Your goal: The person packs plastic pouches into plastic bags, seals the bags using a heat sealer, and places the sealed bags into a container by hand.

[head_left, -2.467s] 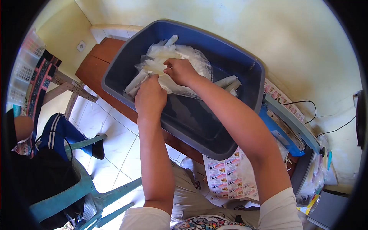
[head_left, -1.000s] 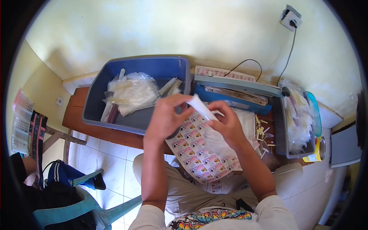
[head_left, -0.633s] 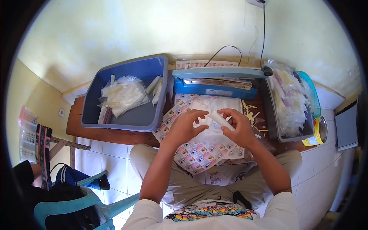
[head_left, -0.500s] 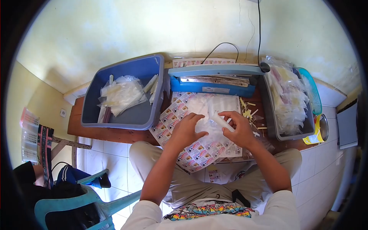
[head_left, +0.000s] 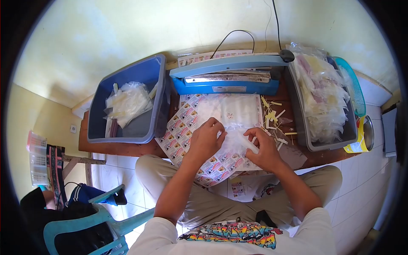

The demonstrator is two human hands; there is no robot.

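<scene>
Along the far wall ran a low wooden table (head_left: 123,148), largest item on my feed. Left end: a blue-grey tub (head_left: 160,106) with a heap of clear plastic packs (head_left: 127,104) inside. Far centre: a blue lever device (head_left: 229,88); I read it as a bag sealer. Right end: a grey bin (head_left: 298,110) piled with filled clear bags (head_left: 321,97). In front of the lever device lay a printed sheet (head_left: 174,134), its near corner past the table edge, with clear film (head_left: 236,108) on top.

Both hands were over that sheet. Left hand (head_left: 205,142): fingers curled, tips at the left side of the film; I couldn't tell whether they pinched it. Right hand (head_left: 265,149): thumb and fingers clamped on a pale roll (head_left: 251,146), which sat over the sheet's right part, slanting near and right.

My call on handling: roll light, fairly firm lengthwise, skin probably slick, could dent under a hard squeeze. Best hold was mid-length, thumb opposing fingers, even pressure. Film looked soft and slippery; I'd have taken it by an edge, gently, to avoid creasing.

Smallest stuff: yellowish slivers (head_left: 272,117), scattered on the wood just right of the sheet.
</scene>
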